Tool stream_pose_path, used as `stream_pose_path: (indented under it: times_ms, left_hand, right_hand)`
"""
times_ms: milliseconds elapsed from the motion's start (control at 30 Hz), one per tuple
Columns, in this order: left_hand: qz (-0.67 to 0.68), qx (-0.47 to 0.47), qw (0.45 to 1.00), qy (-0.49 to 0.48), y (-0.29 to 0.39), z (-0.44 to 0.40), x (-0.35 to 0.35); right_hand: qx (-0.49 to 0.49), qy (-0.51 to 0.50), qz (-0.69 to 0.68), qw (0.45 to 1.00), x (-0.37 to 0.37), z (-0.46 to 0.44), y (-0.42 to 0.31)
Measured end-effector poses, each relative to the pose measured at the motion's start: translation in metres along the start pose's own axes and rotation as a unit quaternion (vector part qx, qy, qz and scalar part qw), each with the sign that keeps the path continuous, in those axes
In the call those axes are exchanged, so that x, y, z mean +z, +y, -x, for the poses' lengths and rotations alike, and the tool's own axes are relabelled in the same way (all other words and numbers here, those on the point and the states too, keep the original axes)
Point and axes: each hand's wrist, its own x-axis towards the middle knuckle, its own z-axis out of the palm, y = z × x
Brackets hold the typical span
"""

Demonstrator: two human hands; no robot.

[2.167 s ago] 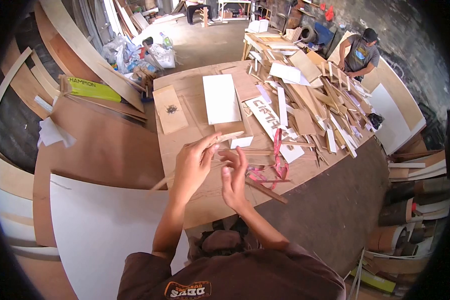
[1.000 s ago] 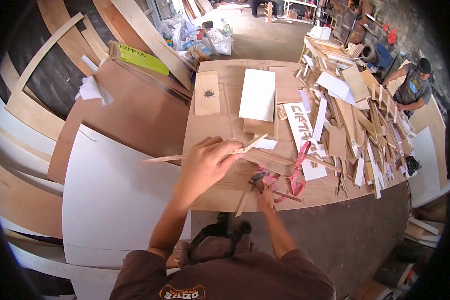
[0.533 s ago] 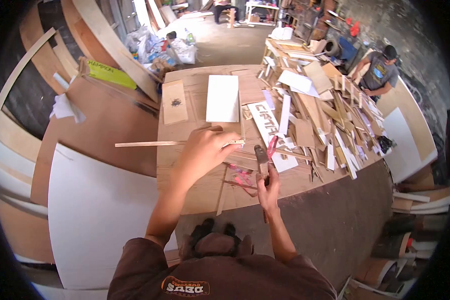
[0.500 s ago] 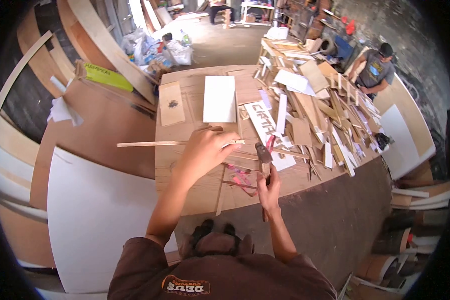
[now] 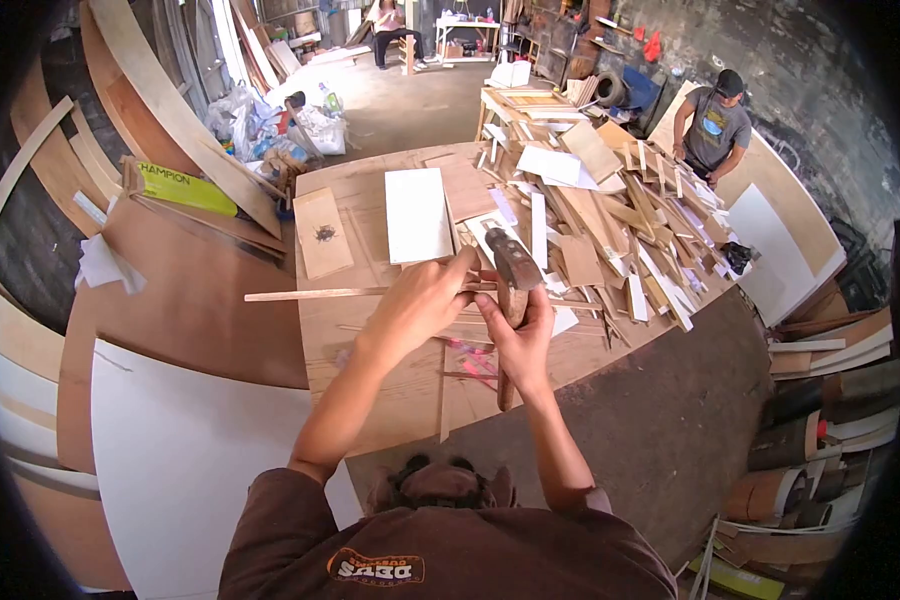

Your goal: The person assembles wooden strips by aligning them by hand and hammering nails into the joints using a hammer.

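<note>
My left hand is closed around a thin wooden strip, whose long end sticks out to the left above the table. In my right hand is a hammer, gripped by its wooden handle with the metal head up. The fingertips of both hands come close together at the strip's right end; whether a small piece sits between them I cannot make out. Under the hands, thin sticks and pink scraps lie on the wooden tabletop. A white board lies flat just beyond my left hand.
Offcuts are heaped over the table's right side. A co-worker stands behind the heap, and another person sits far back. A large white sheet leans at the left, near brown panels. Plastic bags lie beyond the table.
My right hand has lifted the hammer and brought it in toward my left hand, so the two now nearly meet. The camera view has shifted slightly. The left hand still grips the strip.
</note>
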Motion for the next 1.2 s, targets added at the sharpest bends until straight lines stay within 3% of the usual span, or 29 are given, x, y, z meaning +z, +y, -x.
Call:
stream_pose_path:
  times_ms: [67, 200, 267, 300, 367, 433, 467, 533, 633, 700, 767, 800, 833, 900, 1067, 1200]
  left_hand:
    - [0.021, 0.072, 0.997, 0.025, -0.014, 0.0, 0.001]
    - [0.005, 0.028, 1.0, 0.008, -0.018, 0.006, -0.016]
    - [-0.089, 0.187, 0.958, 0.196, -0.017, 0.011, -0.029]
    - [-0.087, 0.188, 0.958, 0.197, -0.01, 0.016, -0.033]
    - [-0.05, 0.111, 0.921, 0.369, 0.006, 0.038, -0.031]
    - [0.152, 0.022, 0.902, 0.404, -0.006, 0.089, 0.022]
    - [0.154, 0.025, 0.903, 0.402, -0.006, 0.092, 0.031]
    - [0.329, -0.103, 0.899, 0.27, 0.001, 0.09, 0.048]
    - [0.231, -0.056, 0.914, 0.329, 0.0, 0.07, 0.063]
    - [0.296, -0.066, 0.895, 0.326, 0.005, 0.063, 0.079]
    - [0.51, -0.135, 0.775, 0.35, 0.015, 0.045, 0.076]
    - [0.566, -0.118, 0.764, 0.287, -0.006, 0.041, 0.089]
    - [0.565, -0.117, 0.765, 0.287, -0.008, 0.032, 0.087]
    - [0.663, -0.076, 0.712, 0.219, -0.011, 0.015, 0.083]
    - [0.627, 0.061, 0.762, 0.152, -0.034, -0.006, 0.094]
    - [0.626, 0.062, 0.763, 0.151, -0.032, -0.014, 0.1]
  right_hand:
    - [0.004, -0.001, -0.003, 1.0, 0.01, -0.003, 0.003]
    - [0.0, 0.008, -0.019, 1.0, 0.021, -0.011, 0.015]
    - [0.001, 0.021, -0.037, 0.999, 0.023, -0.015, 0.013]
    - [0.0, 0.022, -0.035, 0.999, 0.022, -0.014, 0.01]
    - [0.038, 0.031, -0.022, 0.999, 0.02, -0.014, 0.006]
    - [0.039, 0.031, -0.016, 0.999, 0.015, -0.013, 0.012]
    - [0.041, 0.028, -0.013, 0.999, 0.013, -0.013, 0.015]
    - [0.038, 0.037, -0.022, 0.998, 0.012, -0.013, 0.01]
    - [0.042, 0.056, -0.03, 0.997, 0.007, -0.009, 0.009]
    - [0.05, 0.069, -0.033, 0.996, 0.005, -0.007, 0.011]
    - [0.048, 0.072, -0.066, 0.994, 0.002, -0.008, 0.012]
    - [0.046, 0.071, -0.069, 0.994, 0.001, -0.009, 0.012]
    - [0.054, 0.07, -0.063, 0.994, -0.001, -0.01, 0.01]
    - [0.064, 0.066, -0.058, 0.994, -0.007, -0.01, 0.011]
    - [0.073, 0.056, -0.075, 0.993, -0.019, -0.014, 0.013]
    - [0.075, 0.052, -0.062, 0.994, -0.038, -0.018, 0.012]
